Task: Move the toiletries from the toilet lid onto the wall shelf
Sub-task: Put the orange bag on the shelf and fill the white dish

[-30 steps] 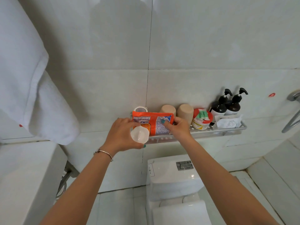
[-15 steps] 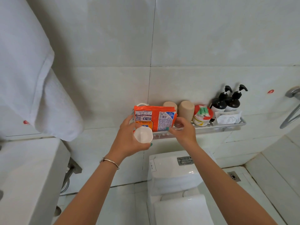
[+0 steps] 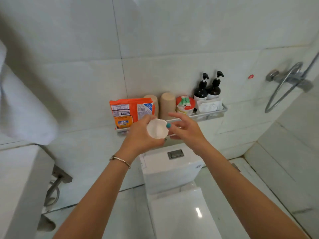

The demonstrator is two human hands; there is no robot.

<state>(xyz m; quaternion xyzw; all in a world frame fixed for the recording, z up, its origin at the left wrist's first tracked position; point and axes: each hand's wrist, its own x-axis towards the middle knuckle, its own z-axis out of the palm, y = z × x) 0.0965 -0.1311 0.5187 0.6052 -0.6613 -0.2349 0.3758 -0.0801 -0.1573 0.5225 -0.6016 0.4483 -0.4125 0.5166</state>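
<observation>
Toiletries stand in a row on the metal wall shelf (image 3: 214, 114), fixed to pale glossy tiles above the white toilet (image 3: 172, 171): a crinkled orange packet (image 3: 131, 109) upright at the left end, two matte beige tumblers (image 3: 166, 105) upside down, a red-and-white tub (image 3: 185, 106), two dark pump bottles (image 3: 207, 90) and a white sachet (image 3: 209, 106). In front of the shelf the left hand (image 3: 139, 137) curls its fingers round a small round white cup (image 3: 157, 128), its open mouth facing the camera. The right hand (image 3: 186, 130), fingers loosely spread, touches the cup's rim with a teal-nailed fingertip. A white towel (image 3: 25, 107) hangs at left. Half a second ago the right hand was at the packet; it has since let go and come to the cup
</observation>
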